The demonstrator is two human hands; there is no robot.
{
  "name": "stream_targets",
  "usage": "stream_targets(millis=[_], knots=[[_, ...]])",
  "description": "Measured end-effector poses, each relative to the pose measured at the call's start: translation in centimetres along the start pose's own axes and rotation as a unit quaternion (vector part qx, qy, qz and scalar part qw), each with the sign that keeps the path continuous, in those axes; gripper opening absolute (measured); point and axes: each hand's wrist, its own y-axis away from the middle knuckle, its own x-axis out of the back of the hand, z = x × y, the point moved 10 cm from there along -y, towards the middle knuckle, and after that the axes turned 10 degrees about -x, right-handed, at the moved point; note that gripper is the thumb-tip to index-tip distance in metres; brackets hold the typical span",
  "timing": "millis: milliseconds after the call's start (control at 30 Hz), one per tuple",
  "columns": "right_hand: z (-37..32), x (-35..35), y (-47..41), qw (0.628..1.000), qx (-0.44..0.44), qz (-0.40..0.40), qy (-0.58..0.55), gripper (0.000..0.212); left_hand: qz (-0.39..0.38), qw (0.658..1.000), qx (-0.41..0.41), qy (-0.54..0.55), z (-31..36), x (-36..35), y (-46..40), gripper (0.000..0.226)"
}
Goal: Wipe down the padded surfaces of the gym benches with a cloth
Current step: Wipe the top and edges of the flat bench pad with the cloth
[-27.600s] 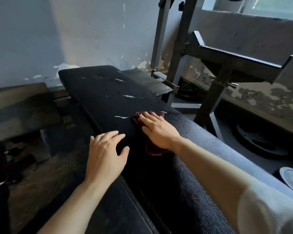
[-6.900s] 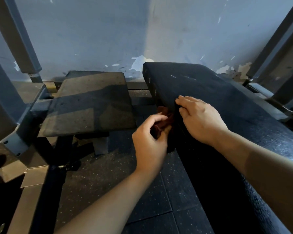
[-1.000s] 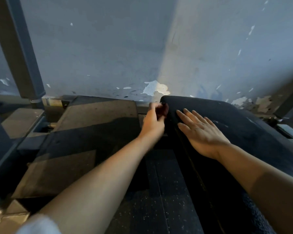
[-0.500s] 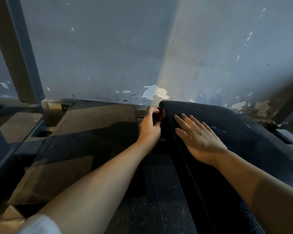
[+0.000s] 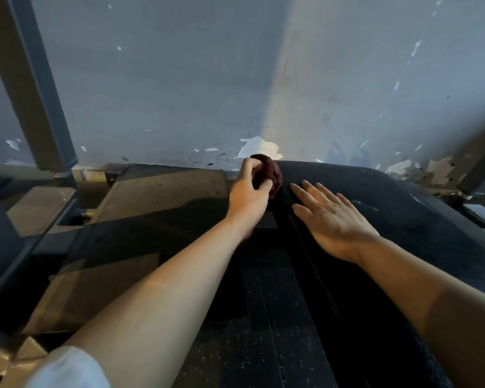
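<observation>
A long black padded bench runs from the lower right up to the wall. My left hand grips a bunched dark red cloth against the bench's far left corner, at the top of its side edge. My right hand lies flat on the pad with fingers spread, just right of the cloth. A second, dusty padded bench lies to the left, partly in shadow.
A peeling grey-blue wall stands close behind both benches. A grey steel upright rises at the left, and another frame post at the right. Dark speckled rubber floor shows between the benches.
My left hand has carried the cloth further up the bench's left side edge to the far corner by the wall. My right hand has stayed flat on the pad.
</observation>
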Motion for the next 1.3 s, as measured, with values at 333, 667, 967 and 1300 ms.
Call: stream_targets(millis=[333,667,967,1300], knots=[[0.0,0.0,-0.1,1.0,-0.001,0.006,0.014,0.053,-0.042,0.996,-0.07,0.023,1.6,0.9,4.6,0.04],[0.0,0.1,-0.4,1.0,-0.003,0.007,0.007,0.052,-0.085,0.991,-0.035,0.093,1.8,0.1,10.3,0.017],[0.0,0.0,-0.6,1.0,-0.003,0.005,0.011,0.053,-0.004,0.999,0.041,-0.027,0.9,0.1,5.1,0.011],[-0.6,3.7,1.9,0.988,-0.023,0.148,-0.034,0.047,0.019,0.999,0.03,0.018,2.7,4.3,12.0,0.022]])
